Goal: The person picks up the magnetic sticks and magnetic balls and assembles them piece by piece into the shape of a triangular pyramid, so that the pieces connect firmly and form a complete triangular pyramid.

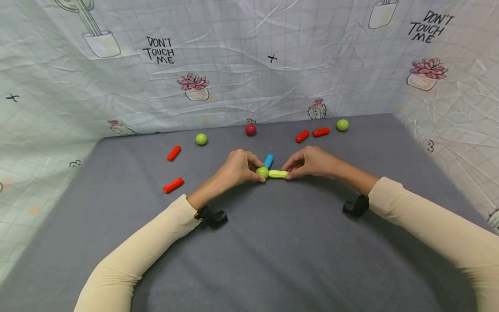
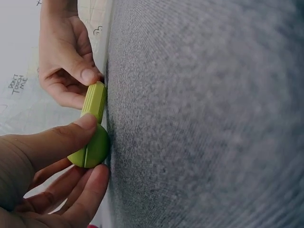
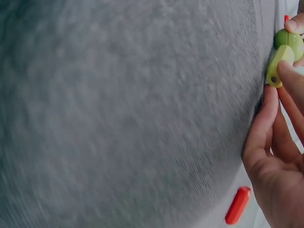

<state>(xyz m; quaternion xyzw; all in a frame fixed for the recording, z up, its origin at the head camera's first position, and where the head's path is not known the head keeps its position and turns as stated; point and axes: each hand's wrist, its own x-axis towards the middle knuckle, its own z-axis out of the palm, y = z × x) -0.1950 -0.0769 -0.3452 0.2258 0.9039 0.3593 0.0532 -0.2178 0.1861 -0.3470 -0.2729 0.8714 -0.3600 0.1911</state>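
while the left hand [image 1: 241, 167] pinches a green ball [image 1: 263, 172] with its thumb and fingers, the right hand [image 1: 312, 163] pinches one yellow stick [image 1: 278, 174] by its outer end. the other end of the yellow stick touches the ball, over the middle of the grey table [image 1: 253, 260]. one blue stick [image 1: 269, 160] is just behind, its near end at the ball. the left thumb and fingers get in the way and hide part of the ball.

counting the held one, there are three green balls: the second green ball [image 1: 201, 139] sits back and to the left, the third green ball [image 1: 342, 125] at the back right. one red ball [image 1: 251, 129] sits between those two. there are four red sticks: two red sticks [image 1: 173, 185] on the left, and two more red sticks [image 1: 321, 132] near the third green ball. each wrist has a black gadget [image 1: 212, 216]. behind the table hangs a white cloth [image 1: 234, 39] with plant pictures.
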